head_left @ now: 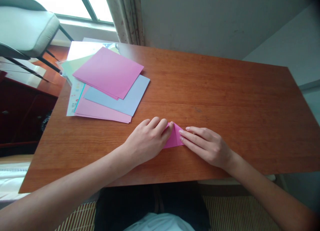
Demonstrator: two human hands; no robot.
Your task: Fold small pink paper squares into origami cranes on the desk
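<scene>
A small folded piece of bright pink paper [174, 140] lies flat near the table's front edge, with a crease down its middle and a peaked top. Over its left part my left hand [147, 139] is closed, fingers curled and index fingertip pressing near the peak. That hand hides the paper's left side. My right hand [208, 146] rests at the right edge, fingers stretched out and their tips touching the paper.
On the wooden table [225, 101], coloured sheets are piled at the back left: a pink sheet [110, 71] on top, a blue sheet [125, 99] and lighter pink sheets [102, 110] below. A chair [27, 27] stands past the left edge, by the window; a curtain [126, 17] hangs behind.
</scene>
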